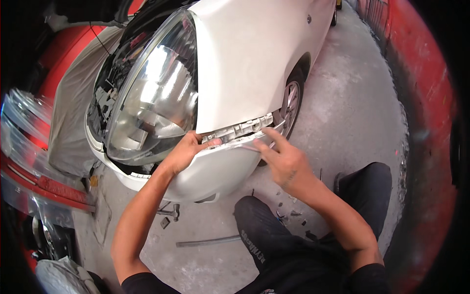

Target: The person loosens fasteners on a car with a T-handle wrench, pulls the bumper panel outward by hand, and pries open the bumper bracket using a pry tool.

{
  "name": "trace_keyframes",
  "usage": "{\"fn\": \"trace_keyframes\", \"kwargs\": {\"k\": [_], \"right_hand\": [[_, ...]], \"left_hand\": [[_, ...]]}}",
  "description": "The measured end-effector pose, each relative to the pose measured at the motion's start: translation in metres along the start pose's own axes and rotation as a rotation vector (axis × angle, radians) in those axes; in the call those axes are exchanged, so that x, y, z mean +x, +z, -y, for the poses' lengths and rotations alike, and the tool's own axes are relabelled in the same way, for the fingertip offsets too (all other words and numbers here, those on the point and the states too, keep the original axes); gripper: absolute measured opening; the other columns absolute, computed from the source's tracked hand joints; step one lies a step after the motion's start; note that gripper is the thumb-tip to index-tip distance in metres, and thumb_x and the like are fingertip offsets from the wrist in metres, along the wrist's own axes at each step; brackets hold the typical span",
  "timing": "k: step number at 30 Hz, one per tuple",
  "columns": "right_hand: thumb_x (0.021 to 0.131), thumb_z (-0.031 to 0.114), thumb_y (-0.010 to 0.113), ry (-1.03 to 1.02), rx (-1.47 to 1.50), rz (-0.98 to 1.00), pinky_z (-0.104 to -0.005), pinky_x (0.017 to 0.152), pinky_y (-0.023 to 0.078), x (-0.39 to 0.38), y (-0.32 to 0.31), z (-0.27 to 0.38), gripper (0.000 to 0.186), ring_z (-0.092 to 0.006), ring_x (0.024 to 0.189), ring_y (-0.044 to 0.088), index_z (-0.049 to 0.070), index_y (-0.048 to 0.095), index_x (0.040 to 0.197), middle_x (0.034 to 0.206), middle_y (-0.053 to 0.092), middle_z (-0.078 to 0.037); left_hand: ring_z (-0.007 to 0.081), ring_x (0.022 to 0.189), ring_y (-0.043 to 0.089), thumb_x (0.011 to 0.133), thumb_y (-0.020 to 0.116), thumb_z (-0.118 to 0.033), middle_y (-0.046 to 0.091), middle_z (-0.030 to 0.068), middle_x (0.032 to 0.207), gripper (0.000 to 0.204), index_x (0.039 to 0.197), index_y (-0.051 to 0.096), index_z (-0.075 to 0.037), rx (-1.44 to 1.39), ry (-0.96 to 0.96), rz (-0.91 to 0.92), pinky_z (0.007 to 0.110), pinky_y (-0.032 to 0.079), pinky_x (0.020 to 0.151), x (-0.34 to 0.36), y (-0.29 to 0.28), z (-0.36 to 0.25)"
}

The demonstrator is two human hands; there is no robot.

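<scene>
Your left thumb lies along the upper edge of the white bumper (220,174), close to the lower corner of the headlight; the other fingers of that left hand (184,153) are partly hidden, so I cannot tell whether they clench the edge or only rest on it. On your right hand (286,164), the index finger reaches out to the bumper's rear end, with the thumb bent near the same edge — whether they pinch it, I cannot tell.

The bumper sits at the front corner of the car, right in front of you, beneath the headlight (156,93) and the fender (240,63). Between its upper edge and the fender there is an open gap, and a pale slotted bracket (240,129) shows inside it, between your two hands. Just beyond your right hand is the front wheel (293,100), under the fender's arch.

Farther out, on the grey floor (342,103), a hammer (172,211) lies below the bumper, with a long grey strip (208,242) nearer to you. Small dark scraps (295,213) are scattered between your knees, clad in dark trousers (274,235). A grey cover (73,105) drapes down on the left side — and a red wall (421,73) stands on the right.
</scene>
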State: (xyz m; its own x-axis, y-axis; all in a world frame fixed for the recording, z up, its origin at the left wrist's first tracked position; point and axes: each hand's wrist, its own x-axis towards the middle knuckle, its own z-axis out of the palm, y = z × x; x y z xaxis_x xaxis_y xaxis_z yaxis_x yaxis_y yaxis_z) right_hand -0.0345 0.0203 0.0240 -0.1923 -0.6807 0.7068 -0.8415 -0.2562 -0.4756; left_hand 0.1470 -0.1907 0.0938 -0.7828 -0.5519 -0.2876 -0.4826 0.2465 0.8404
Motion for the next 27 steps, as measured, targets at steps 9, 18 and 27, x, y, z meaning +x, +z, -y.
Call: {"fn": "trace_keyframes", "kwargs": {"k": [9, 18, 27], "right_hand": [[0.086, 0.0, 0.062, 0.225, 0.022, 0.044, -0.0428, 0.06, 0.051, -0.01, -0.002, 0.013, 0.049, -0.0354, 0.066, 0.061, 0.007, 0.062, 0.134, 0.079, 0.057, -0.015], [0.077, -0.002, 0.058, -0.041, -0.152, 0.365, -0.0413, 0.058, 0.051, 0.012, -0.035, -0.008, 0.063, -0.0294, 0.064, 0.062, 0.017, 0.064, 0.137, 0.077, 0.059, -0.01], [0.08, 0.007, 0.066, -0.406, -0.273, 0.274, -0.0409, 0.06, 0.052, 0.057, -0.024, -0.038, 0.048, -0.0262, 0.067, 0.066, 0.015, 0.069, 0.127, 0.073, 0.064, -0.009]], "left_hand": [[0.0173, 0.11, 0.063, 0.091, 0.077, -0.035, 0.067, 0.0136, 0.124, 0.061, 0.134, 0.059, 0.005, -0.06, -0.036, -0.053, 0.032, 0.049, 0.096, 0.006, 0.01, -0.022], [0.0162, 0.112, 0.062, 0.084, 0.079, -0.002, 0.065, 0.0121, 0.129, 0.054, 0.133, 0.057, 0.006, -0.118, 0.074, -0.03, 0.03, 0.05, 0.099, 0.003, 0.01, 0.001], [0.0134, 0.082, 0.071, 0.095, 0.073, -0.022, 0.075, 0.0111, 0.097, 0.035, 0.118, 0.068, 0.004, 0.046, -0.092, -0.045, 0.028, 0.059, 0.07, -0.007, 0.009, -0.041]]}}
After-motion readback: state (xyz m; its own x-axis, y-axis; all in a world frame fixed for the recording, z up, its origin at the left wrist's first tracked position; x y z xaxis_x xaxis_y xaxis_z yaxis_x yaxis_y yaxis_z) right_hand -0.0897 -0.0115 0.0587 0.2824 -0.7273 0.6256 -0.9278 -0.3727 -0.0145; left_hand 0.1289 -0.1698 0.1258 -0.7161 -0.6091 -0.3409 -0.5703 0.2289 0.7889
